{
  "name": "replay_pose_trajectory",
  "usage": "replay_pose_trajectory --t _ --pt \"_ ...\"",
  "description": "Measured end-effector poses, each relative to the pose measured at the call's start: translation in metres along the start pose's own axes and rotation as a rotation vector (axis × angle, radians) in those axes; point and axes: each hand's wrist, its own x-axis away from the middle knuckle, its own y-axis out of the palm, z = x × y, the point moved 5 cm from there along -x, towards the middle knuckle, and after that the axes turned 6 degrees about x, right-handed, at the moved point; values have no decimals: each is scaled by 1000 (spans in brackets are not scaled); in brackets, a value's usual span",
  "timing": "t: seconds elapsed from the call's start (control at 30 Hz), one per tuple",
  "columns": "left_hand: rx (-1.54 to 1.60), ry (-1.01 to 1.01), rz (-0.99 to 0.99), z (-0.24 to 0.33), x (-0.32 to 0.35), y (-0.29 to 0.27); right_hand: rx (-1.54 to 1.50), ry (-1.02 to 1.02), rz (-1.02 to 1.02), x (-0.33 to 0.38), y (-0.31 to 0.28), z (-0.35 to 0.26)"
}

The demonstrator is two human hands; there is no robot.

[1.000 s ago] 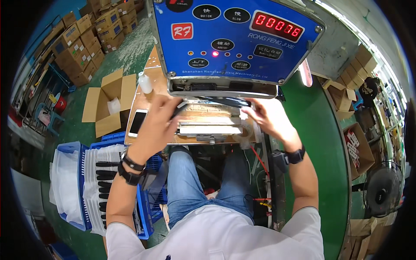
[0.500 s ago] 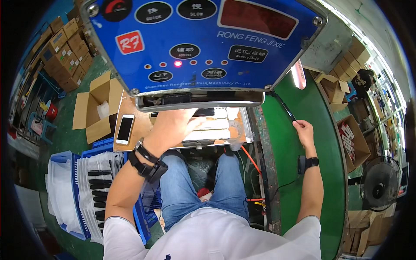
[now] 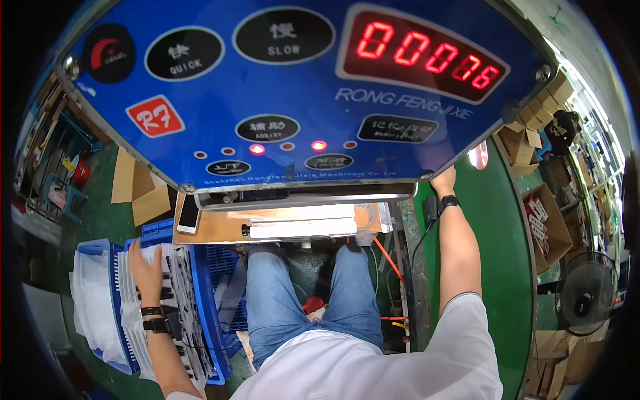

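My left hand (image 3: 147,273) is at the left, over a stack of thin white sleeved pieces with black parts (image 3: 175,280) in a blue crate (image 3: 203,300). Its thumb and fingers are spread, and nothing shows between them. My right hand (image 3: 445,183) reaches forward over the green table (image 3: 497,267), beside the lower right corner of a blue control panel (image 3: 313,117). The panel hides its fingers, so what they hold cannot be seen. Below the panel, a white bar (image 3: 303,229) lies across the machine's wooden bed (image 3: 213,230).
A phone (image 3: 189,215) lies on the bed's left end. Another blue crate (image 3: 100,250) with white sheets stands at far left. Cardboard boxes (image 3: 547,227) and a black fan (image 3: 585,293) stand beyond the green table. A cable (image 3: 415,250) hangs from my right wrist.
My left hand has gone from the machine bed to the stack at left. My right hand has moved forward behind the panel's corner. The red display has lit up; the panel looks larger.
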Motion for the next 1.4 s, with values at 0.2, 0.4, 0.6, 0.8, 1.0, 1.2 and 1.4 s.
replay_pose_trajectory --t 0.2,0.4,0.6,0.8,1.0,1.2,1.4 --pt "-66 -452 -265 -155 77 -14 -115 -61 -211 15 -33 -42" --pt "168 -281 -146 -101 58 -16 -282 -275 -252 13 -80 -10" --pt "-214 -380 -75 -96 58 -14 -481 -405 -428 45 -148 -68" --pt "77 -246 306 -79 52 -10 -677 -537 -530 124 -226 -172" --pt "1193 -512 434 -71 39 7 -682 -699 -623 167 -266 -261" --pt "1414 -468 200 72 2 -22 -564 -843 -592 164 -252 -295" --pt "716 485 -56 248 -30 -45 -568 -957 -286 164 -288 -284"
